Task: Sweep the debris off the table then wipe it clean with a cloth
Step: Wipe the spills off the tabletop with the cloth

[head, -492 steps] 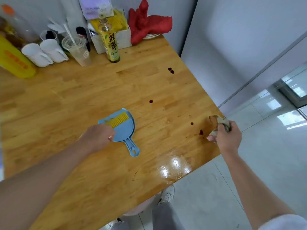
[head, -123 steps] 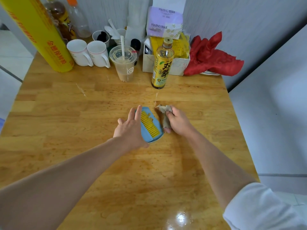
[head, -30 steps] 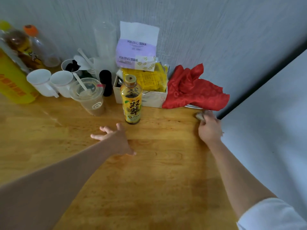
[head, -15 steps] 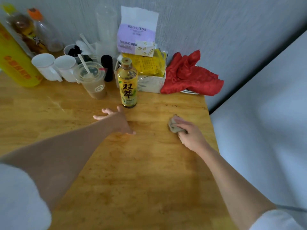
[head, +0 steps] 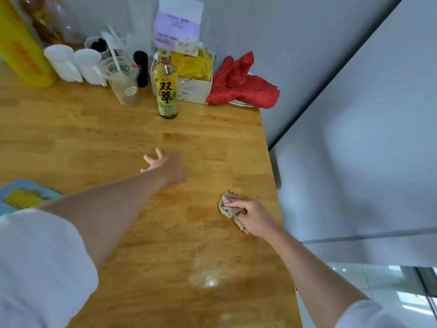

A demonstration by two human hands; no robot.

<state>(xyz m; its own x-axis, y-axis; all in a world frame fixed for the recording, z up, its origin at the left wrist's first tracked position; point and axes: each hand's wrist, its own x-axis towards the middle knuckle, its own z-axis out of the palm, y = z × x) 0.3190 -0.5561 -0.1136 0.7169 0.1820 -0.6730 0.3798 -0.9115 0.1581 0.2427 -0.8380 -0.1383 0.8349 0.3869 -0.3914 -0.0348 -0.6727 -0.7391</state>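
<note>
We're on the wiping pass now, by the look of it. Our right hand (head: 254, 217) has its fingers curled round the bunched grey-brown cloth (head: 228, 208), pressing it flat to the desk (head: 94, 129) close to the right edge. Our left hand (head: 165, 165) is out over the middle of the desk with its fingers spread and holding nothing; whether the palm bears on the wood we can't tell.

We want steady downward pressure through the cloth and overlapping strokes, so no strip of wood gets skipped. The glossy patch (head: 208, 278) nearer to us looks damp or just catches the light, so that stretch deserves a pass. Near the edge, we'd pull strokes inward, not outward, or whatever the cloth picks up ends up on the floor.

At the far side, the yellow-labelled bottle (head: 166, 87) and the plastic cup (head: 124, 81) stand upright, well apart from the cloth; we'd slow down there, since a fast swipe could tip them. The blue dustpan (head: 26, 195) with its yellow brush lies at the left, part hidden behind our sleeve.
</note>
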